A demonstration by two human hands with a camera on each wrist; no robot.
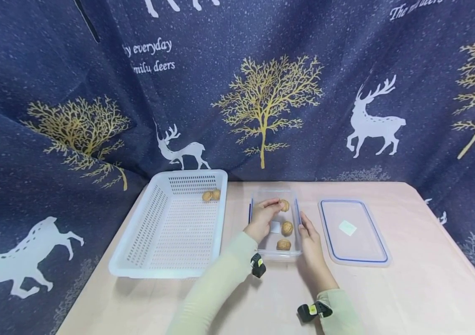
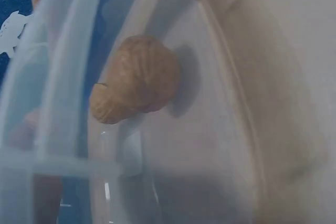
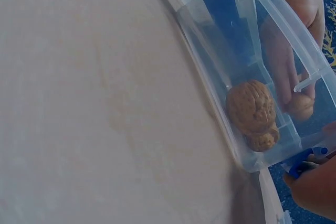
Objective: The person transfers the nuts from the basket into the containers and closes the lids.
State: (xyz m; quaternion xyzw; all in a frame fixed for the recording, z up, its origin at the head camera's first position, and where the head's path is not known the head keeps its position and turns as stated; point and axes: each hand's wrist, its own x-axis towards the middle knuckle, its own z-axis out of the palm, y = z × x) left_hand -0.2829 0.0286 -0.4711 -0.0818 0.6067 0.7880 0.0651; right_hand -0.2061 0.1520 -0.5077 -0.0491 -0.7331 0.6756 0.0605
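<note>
My left hand [image 1: 264, 217] reaches into a clear plastic food container [image 1: 291, 254] and pinches a walnut [image 1: 284, 205] near its far end. The same walnut [image 3: 301, 107] shows through the wall under my left fingers in the right wrist view. Two more walnuts, a middle one [image 1: 287, 228] and a near one [image 1: 284, 244], lie on the container floor. My right hand [image 1: 313, 242] rests along the container's right side, its fingers fairly straight against the wall. In the left wrist view, two walnuts [image 2: 144, 74] overlap behind the clear wall.
Left of the container stands a white perforated basket [image 1: 166, 270] with two walnuts [image 1: 211, 195] in its far right corner. A clear lid [image 1: 356, 249] with a blue seal lies to the right. Behind the pink-covered table [image 1: 421, 288] hangs a dark blue patterned cloth [image 1: 325, 158].
</note>
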